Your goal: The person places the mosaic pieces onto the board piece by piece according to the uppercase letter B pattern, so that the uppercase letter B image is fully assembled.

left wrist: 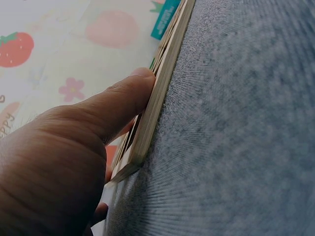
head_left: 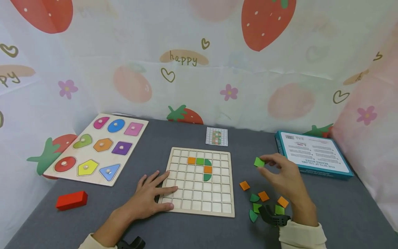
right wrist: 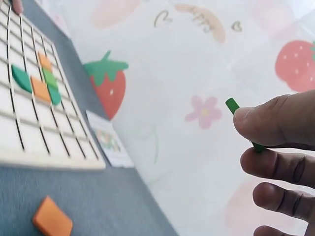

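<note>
right hand [head_left: 286, 175], grip clamped on the green square [head_left: 258, 162], probably light, stiff, best held by opposite edges; left hand [head_left: 150, 199], fingers apart, touches the board [head_left: 197, 195].

Two hands, one left hand [head_left: 146, 200] and one right hand [head_left: 286, 176], over a tabletop [head_left: 199, 233] with one grid board [head_left: 197, 195] bearing five pieces: two orange squares [head_left: 207, 169], one light-green square [head_left: 200, 161] and two dark-green quarter-rounds [head_left: 207, 177]. A single light-green tile [head_left: 258, 162] is in the right fingers. Seven loose pieces show alongside: three orange, two light-green, two dark-green. Also pictured: one puzzle board [head_left: 88, 152] with nine knobbed shapes [head_left: 105, 147], one red block [head_left: 71, 201], one card [head_left: 216, 137], one box [head_left: 315, 152].
</note>
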The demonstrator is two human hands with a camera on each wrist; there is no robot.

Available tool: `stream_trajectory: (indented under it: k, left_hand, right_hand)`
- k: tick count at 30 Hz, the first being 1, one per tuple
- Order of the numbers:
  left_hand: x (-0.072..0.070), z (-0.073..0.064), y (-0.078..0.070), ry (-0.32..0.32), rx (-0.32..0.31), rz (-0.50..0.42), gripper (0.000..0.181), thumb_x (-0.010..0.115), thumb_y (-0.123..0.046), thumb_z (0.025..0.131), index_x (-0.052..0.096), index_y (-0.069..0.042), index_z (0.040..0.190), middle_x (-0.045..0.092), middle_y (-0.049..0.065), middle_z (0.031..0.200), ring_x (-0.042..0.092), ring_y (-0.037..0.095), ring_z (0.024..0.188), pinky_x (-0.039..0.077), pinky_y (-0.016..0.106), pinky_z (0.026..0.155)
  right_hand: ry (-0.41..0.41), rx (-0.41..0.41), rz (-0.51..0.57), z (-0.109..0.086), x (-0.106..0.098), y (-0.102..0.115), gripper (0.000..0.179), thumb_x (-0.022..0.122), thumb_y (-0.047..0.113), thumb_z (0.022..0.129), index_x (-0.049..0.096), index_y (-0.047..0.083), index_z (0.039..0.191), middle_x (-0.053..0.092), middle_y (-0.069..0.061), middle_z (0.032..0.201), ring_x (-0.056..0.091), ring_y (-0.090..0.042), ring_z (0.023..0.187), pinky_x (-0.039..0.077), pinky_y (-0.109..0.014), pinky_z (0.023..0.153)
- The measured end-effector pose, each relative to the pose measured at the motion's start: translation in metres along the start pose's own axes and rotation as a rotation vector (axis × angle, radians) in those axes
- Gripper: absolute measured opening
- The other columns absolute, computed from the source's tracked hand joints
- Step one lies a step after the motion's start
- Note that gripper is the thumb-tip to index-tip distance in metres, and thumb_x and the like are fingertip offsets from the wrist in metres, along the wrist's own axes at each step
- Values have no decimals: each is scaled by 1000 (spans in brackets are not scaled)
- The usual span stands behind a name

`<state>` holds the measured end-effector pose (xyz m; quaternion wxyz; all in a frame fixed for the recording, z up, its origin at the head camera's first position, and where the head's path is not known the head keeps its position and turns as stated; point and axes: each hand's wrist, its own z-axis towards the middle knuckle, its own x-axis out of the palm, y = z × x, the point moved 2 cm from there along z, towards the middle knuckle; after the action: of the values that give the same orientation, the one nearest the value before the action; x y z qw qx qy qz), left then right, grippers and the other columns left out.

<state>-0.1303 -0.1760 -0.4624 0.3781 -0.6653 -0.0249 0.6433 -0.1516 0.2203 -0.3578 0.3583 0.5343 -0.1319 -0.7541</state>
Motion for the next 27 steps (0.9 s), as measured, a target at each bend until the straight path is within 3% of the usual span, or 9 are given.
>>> stream_trajectory:
  k: [15, 27]
  left_hand:
    - [-1, 0, -1, -6, 5, -5, 56, 71, -53, 82, 64, -26, 131, 30, 11, 154, 16, 44, 140, 1, 67, 103]
    - [-1, -1, 0, 2, 9, -1, 57, 69, -54, 82, 64, -26, 131, 30, 11, 154, 16, 43, 140, 1, 67, 103]
  right_hand:
    - [11, -76, 58, 14, 7, 33, 28, 76, 4, 83, 69, 5, 110, 63, -3, 102, 49, -18, 91, 39, -45, 81]
    - [29, -132, 109, 17, 30, 54, 28, 77, 3, 82, 70, 6, 109, 63, 0, 100, 49, -17, 92, 40, -43, 80]
